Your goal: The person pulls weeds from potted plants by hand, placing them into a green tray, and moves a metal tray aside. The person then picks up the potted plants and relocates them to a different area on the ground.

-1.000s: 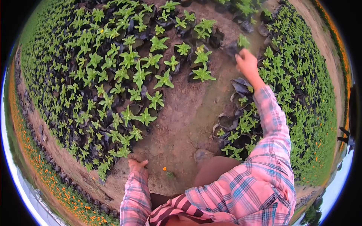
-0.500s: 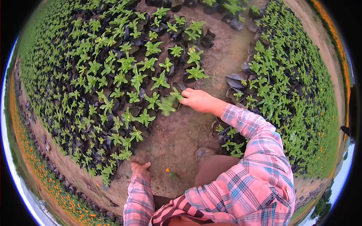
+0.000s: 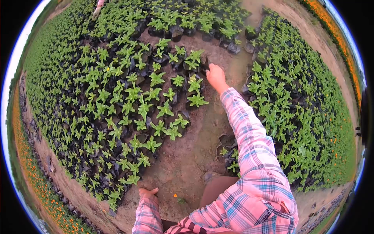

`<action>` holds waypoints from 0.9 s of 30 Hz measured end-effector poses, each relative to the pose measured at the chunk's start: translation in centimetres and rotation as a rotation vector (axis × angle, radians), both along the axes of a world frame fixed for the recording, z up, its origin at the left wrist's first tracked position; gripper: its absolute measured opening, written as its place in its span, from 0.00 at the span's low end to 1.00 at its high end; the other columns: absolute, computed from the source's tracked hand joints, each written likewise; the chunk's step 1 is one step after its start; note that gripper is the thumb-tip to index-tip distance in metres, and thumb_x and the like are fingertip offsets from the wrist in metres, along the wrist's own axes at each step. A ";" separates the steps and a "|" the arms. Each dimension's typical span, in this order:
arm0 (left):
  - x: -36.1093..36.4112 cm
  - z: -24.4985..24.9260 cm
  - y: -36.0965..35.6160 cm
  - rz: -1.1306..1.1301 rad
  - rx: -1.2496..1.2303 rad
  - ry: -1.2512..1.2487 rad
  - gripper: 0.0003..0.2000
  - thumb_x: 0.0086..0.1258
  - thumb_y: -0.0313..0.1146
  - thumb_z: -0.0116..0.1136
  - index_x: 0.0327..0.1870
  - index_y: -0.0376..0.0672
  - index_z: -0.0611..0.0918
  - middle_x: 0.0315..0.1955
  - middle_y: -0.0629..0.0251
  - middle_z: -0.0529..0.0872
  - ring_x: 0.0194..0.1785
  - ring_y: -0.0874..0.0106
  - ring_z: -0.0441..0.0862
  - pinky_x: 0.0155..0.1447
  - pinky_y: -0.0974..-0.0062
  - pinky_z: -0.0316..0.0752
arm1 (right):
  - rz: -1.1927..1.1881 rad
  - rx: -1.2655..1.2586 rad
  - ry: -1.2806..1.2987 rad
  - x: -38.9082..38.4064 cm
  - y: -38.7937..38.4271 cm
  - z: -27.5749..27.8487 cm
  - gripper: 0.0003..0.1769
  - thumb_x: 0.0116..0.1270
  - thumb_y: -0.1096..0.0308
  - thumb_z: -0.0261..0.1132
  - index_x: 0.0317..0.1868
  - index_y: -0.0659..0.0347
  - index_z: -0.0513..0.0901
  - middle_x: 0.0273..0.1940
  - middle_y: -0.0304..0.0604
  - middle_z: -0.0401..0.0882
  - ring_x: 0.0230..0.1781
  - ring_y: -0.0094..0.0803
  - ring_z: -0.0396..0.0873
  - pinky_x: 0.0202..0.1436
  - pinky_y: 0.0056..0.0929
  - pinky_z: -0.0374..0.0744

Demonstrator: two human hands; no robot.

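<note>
A Bare Right Hand (image 3: 217,77) Is Meeting a Small Black Plastic Bag (image 3: 205,62) at the Edge of the Plants

The person is wearing a shirt of pink, white and blue checks, and its long right sleeve (image 3: 249,136) is stretching forward over the bare brown soil path (image 3: 183,156). The right hand is bending its fingers at the bag and appears to be touching it; I cannot tell whether they are gripping it firmly. This bag is standing at the right border of the left block of green leafy seedlings in black bags (image 3: 132,95), just beside the upper leaves there.

The bare left hand (image 3: 148,191) is staying low, near the bottom corner of the same block, with its thumb pointing out to the right. Its other fingers are not showing clearly, so I cannot tell if it is holding something.

A small orange flower (image 3: 175,195) is lying on the path, near the left hand. Across the path, a second dense block of green seedlings (image 3: 307,117) is growing, and at its near edge an open black bag (image 3: 227,141) is showing its round mouth. At the top left, another person's hand (image 3: 96,14) is pointing down into the plants.
</note>
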State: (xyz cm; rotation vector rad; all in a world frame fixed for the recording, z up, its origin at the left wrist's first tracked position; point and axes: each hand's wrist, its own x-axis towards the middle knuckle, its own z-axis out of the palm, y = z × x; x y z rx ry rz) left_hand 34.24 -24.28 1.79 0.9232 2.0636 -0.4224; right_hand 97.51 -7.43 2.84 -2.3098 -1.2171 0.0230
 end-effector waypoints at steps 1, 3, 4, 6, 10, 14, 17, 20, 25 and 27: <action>1.5 1.5 0.3 -0.021 -0.001 0.053 0.44 0.46 0.35 0.78 0.63 0.31 0.63 0.58 0.48 0.74 0.60 0.55 0.74 0.64 0.62 0.68 | -0.018 0.067 0.017 -1.0 0.1 0.8 0.10 0.59 0.65 0.61 0.37 0.62 0.76 0.35 0.53 0.79 0.40 0.51 0.78 0.44 0.47 0.76; 3.4 3.8 0.8 -0.026 -0.003 0.083 0.45 0.45 0.35 0.78 0.63 0.31 0.63 0.58 0.48 0.74 0.61 0.55 0.73 0.65 0.63 0.67 | 0.020 0.147 0.072 -3.8 1.0 4.3 0.07 0.57 0.67 0.60 0.30 0.62 0.76 0.31 0.53 0.78 0.36 0.51 0.78 0.40 0.46 0.76; 3.9 4.3 1.1 -0.037 -0.028 0.121 0.45 0.45 0.36 0.79 0.63 0.31 0.62 0.59 0.48 0.74 0.61 0.55 0.73 0.66 0.63 0.66 | 0.073 0.149 0.111 -5.8 1.2 6.4 0.06 0.56 0.67 0.59 0.28 0.62 0.76 0.30 0.52 0.78 0.34 0.51 0.78 0.38 0.45 0.76; 3.3 4.3 0.8 -0.035 -0.004 0.095 0.51 0.38 0.40 0.81 0.64 0.32 0.62 0.59 0.48 0.73 0.62 0.56 0.72 0.66 0.63 0.67 | 0.358 0.355 0.293 -11.4 1.3 11.7 0.09 0.55 0.67 0.65 0.35 0.61 0.79 0.29 0.48 0.79 0.30 0.42 0.78 0.36 0.38 0.77; 3.1 3.0 0.9 -0.065 -0.035 0.214 0.56 0.31 0.42 0.84 0.64 0.33 0.61 0.60 0.48 0.72 0.64 0.56 0.71 0.66 0.62 0.67 | 1.306 0.325 0.917 -19.4 -0.4 21.6 0.17 0.61 0.70 0.65 0.52 0.60 0.78 0.41 0.40 0.81 0.44 0.33 0.79 0.46 0.32 0.79; 2.1 1.9 -0.7 0.160 0.161 -0.068 0.48 0.36 0.28 0.81 0.62 0.35 0.63 0.56 0.53 0.75 0.59 0.61 0.74 0.62 0.65 0.70 | 0.914 0.406 0.863 -14.2 1.9 19.0 0.14 0.63 0.68 0.64 0.49 0.61 0.79 0.40 0.40 0.81 0.42 0.29 0.80 0.47 0.30 0.80; 2.2 1.8 -0.9 0.165 0.187 -0.065 0.44 0.38 0.21 0.78 0.60 0.37 0.64 0.54 0.55 0.76 0.56 0.62 0.74 0.60 0.65 0.71 | 0.259 0.345 0.400 -4.4 4.3 9.6 0.11 0.60 0.68 0.60 0.42 0.59 0.82 0.38 0.47 0.81 0.42 0.43 0.80 0.47 0.40 0.78; 4.7 4.3 -0.5 0.165 0.142 0.023 0.42 0.39 0.19 0.76 0.60 0.37 0.64 0.54 0.55 0.76 0.55 0.62 0.74 0.59 0.64 0.71 | -0.067 0.138 -0.123 7.2 4.3 2.2 0.15 0.56 0.74 0.57 0.46 0.61 0.74 0.42 0.65 0.70 0.40 0.60 0.76 0.44 0.50 0.77; -3.5 -3.1 -3.3 0.255 0.297 -0.231 0.43 0.38 0.20 0.77 0.60 0.37 0.65 0.50 0.56 0.77 0.54 0.61 0.75 0.58 0.62 0.72 | -0.216 -0.065 -0.147 15.6 5.3 -0.4 0.22 0.62 0.72 0.51 0.58 0.59 0.71 0.47 0.71 0.71 0.45 0.64 0.76 0.50 0.50 0.77; -1.3 -1.4 -3.0 0.251 0.278 -0.285 0.42 0.39 0.23 0.78 0.59 0.36 0.65 0.49 0.56 0.78 0.53 0.60 0.76 0.58 0.62 0.73 | -0.110 -0.140 -0.232 18.0 6.0 -2.3 0.16 0.62 0.71 0.51 0.50 0.62 0.76 0.41 0.70 0.75 0.44 0.63 0.77 0.48 0.49 0.77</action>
